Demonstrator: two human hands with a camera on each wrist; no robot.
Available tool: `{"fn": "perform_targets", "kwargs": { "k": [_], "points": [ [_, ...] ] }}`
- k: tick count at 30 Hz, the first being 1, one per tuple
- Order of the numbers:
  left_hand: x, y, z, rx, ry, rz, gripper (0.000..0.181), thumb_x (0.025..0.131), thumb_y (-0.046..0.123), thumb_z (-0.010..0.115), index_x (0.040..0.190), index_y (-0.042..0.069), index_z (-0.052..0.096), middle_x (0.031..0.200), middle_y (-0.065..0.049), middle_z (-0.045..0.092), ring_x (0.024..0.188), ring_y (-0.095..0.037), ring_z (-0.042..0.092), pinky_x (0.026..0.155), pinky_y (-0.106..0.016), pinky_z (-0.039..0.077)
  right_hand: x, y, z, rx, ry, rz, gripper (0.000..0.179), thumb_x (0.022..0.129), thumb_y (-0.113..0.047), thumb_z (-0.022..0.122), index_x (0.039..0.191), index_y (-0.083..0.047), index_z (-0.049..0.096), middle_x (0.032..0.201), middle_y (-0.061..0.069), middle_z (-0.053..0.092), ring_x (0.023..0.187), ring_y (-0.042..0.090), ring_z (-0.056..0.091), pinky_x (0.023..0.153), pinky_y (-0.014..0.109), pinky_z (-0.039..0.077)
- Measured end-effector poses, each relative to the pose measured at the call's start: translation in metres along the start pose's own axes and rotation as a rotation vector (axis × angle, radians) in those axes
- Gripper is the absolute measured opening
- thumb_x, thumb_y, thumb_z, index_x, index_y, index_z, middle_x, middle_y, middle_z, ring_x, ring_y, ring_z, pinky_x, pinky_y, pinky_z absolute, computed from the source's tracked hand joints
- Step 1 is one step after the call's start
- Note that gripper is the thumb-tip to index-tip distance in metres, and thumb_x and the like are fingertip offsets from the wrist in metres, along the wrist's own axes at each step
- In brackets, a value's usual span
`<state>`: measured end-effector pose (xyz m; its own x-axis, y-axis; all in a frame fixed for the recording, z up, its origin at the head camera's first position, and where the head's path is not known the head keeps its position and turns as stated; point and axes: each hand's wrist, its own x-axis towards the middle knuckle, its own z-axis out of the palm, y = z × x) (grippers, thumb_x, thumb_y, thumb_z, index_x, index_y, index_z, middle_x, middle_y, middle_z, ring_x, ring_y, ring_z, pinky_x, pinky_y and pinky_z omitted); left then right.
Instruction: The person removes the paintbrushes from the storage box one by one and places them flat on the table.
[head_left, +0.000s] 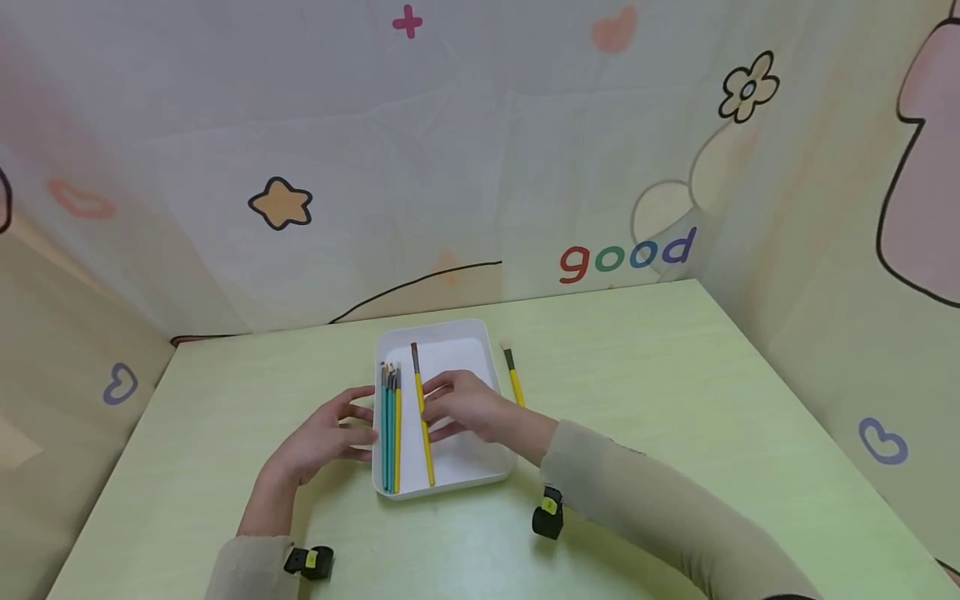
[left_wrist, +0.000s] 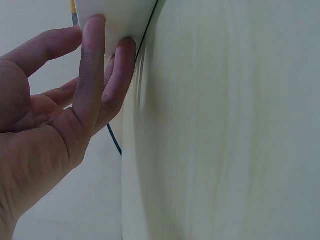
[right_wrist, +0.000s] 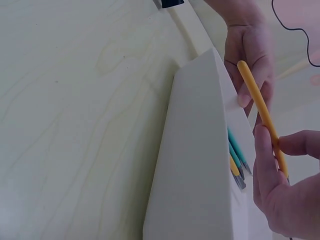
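Observation:
A yellow paintbrush [head_left: 429, 462] with a dark ferrule is pinched between the thumb and fingers of my right hand [head_left: 467, 408], above the white tray [head_left: 468, 471]. The right wrist view also shows this yellow handle [right_wrist: 257, 100] held over the tray. My left hand [head_left: 322, 437] is at the tray's left side; in the left wrist view its fingertips touch the outer wall [left_wrist: 117, 22]. Along the tray's left inner side lie several teal paintbrushes [head_left: 386, 450] and a yellow paintbrush [head_left: 397, 446], bristles toward the far end.
Another yellow paintbrush [head_left: 516, 383] lies on the table right of the tray, partly hidden by my right hand and wrist. The pale wooden table [head_left: 637, 367] meets a printed curtain [head_left: 450, 167] at the back. Black wrist cameras [head_left: 549, 515] sit near both sleeves.

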<state>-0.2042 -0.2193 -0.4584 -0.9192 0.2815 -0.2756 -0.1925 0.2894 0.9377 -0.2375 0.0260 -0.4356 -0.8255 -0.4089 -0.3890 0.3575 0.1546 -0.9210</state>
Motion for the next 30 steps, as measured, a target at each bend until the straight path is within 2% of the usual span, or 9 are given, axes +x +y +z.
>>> {"fn": "perform_targets", "kwargs": {
  "k": [10, 18, 30],
  "points": [
    [0.000, 0.002, 0.000, 0.004, -0.004, 0.003, 0.074, 0.095, 0.002, 0.067, 0.158, 0.007, 0.030, 0.135, -0.026, 0.048, 0.102, -0.033, 0.065, 0.083, -0.043, 0.062, -0.013, -0.005, -0.021, 0.007, 0.014, 0.007, 0.044, 0.090, 0.006, 0.068, 0.132, 0.004, 0.054, 0.115, 0.017, 0.062, 0.091, 0.025, 0.068, 0.074, 0.039, 0.063],
    [0.000, 0.003, 0.000, 0.002, -0.007, 0.006, 0.074, 0.095, 0.001, 0.067, 0.158, 0.007, 0.030, 0.135, -0.027, 0.048, 0.102, -0.032, 0.065, 0.083, -0.042, 0.062, -0.025, -0.006, -0.037, 0.001, 0.014, -0.020, 0.044, 0.091, 0.006, 0.068, 0.132, 0.005, 0.053, 0.114, 0.017, 0.060, 0.090, 0.025, 0.066, 0.074, 0.040, 0.063],
    [-0.001, 0.003, 0.002, 0.017, -0.007, 0.006, 0.073, 0.095, 0.002, 0.067, 0.158, 0.006, 0.031, 0.135, -0.026, 0.049, 0.100, -0.031, 0.066, 0.083, -0.042, 0.062, -0.036, 0.008, -0.066, 0.008, 0.039, -0.027, 0.043, 0.091, 0.006, 0.066, 0.132, 0.005, 0.052, 0.115, 0.017, 0.058, 0.089, 0.026, 0.063, 0.077, 0.041, 0.063]
  ]
}}
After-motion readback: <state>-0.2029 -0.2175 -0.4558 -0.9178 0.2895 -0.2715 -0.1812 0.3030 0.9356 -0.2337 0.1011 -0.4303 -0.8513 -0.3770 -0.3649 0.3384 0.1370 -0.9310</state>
